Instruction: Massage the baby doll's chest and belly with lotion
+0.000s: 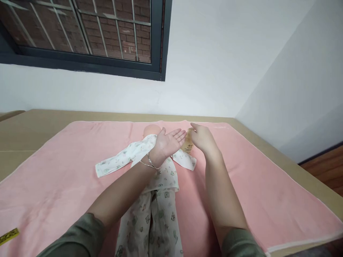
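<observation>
I see my left hand (167, 142) flat and open over the doll (158, 185) lying on the pink towel (53, 178) — my right hand (203, 139) tips a small bottle (187, 142), fingers curled around it, just beside the doll's head.

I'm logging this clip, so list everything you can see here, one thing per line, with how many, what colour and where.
doll: one, pale bare head, lying on its back mid-blanket, head toward the wall
doll's outfit: one, white with small prints, sleeves spread to either side
bottle: one, amber-tan, by the doll's shoulder, under the right fingertips
blanket: one, pink, spread over the surface
surface: one, tan, under the blanket
yellow tag: one, at the blanket's near left edge
window: one, dark frame with bars, brick beyond, upper left
bangles: thin, silver, on the left wrist
left hand: open, palm up, above the doll's chest
right hand: fingers bent onto the bottle
</observation>
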`<state>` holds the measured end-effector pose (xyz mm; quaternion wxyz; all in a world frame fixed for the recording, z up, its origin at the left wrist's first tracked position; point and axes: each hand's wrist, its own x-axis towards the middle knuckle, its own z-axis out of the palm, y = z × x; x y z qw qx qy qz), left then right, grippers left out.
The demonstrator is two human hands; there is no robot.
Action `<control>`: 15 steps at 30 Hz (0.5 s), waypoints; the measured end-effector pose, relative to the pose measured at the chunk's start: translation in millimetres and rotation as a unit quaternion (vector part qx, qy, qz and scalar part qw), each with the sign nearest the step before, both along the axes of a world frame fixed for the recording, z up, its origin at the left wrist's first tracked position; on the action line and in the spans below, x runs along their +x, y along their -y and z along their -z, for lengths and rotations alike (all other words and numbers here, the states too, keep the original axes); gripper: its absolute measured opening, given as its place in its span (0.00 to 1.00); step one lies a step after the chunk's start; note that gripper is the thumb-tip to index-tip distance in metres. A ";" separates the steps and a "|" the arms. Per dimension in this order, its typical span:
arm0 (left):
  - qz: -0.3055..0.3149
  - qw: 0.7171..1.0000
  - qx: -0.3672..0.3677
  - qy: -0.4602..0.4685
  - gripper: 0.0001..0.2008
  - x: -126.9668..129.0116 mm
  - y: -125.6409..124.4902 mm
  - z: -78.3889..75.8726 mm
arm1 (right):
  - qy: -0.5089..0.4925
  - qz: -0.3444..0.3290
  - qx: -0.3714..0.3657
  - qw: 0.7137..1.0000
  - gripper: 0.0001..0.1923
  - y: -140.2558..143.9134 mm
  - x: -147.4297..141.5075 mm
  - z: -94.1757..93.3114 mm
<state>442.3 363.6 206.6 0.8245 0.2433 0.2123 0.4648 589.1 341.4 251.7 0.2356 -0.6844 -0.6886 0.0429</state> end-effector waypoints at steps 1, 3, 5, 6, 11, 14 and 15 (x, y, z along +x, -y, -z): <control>-0.005 1.000 0.003 0.006 0.40 2.7 -1.5 -0.4 | 0.016 -0.003 -0.010 1.000 0.25 -0.9 -0.4 0.4; -0.012 1.000 0.012 0.005 0.39 5.1 -3.8 -1.8 | 0.047 0.012 -0.018 0.999 0.23 -2.3 -1.6 1.2; -0.016 1.000 0.016 -0.007 0.38 4.1 -5.3 -2.7 | 0.071 0.050 -0.015 0.996 0.22 -2.9 -4.1 1.8; -0.016 1.000 0.014 -0.012 0.38 2.1 -5.6 -2.5 | 0.080 0.068 -0.013 0.994 0.22 -2.9 -5.8 1.9; -0.019 0.998 0.027 -0.055 0.36 -22.2 4.2 5.7 | 0.115 0.081 -0.009 0.990 0.20 -1.4 -16.9 2.8; -0.015 0.995 0.057 -0.084 0.34 -42.2 19.1 13.4 | 0.159 0.063 0.023 0.985 0.20 -1.4 -24.0 6.8; -0.008 0.994 0.064 -0.089 0.34 -48.1 24.3 15.6 | 0.169 0.060 0.033 0.983 0.20 -1.6 -26.4 8.9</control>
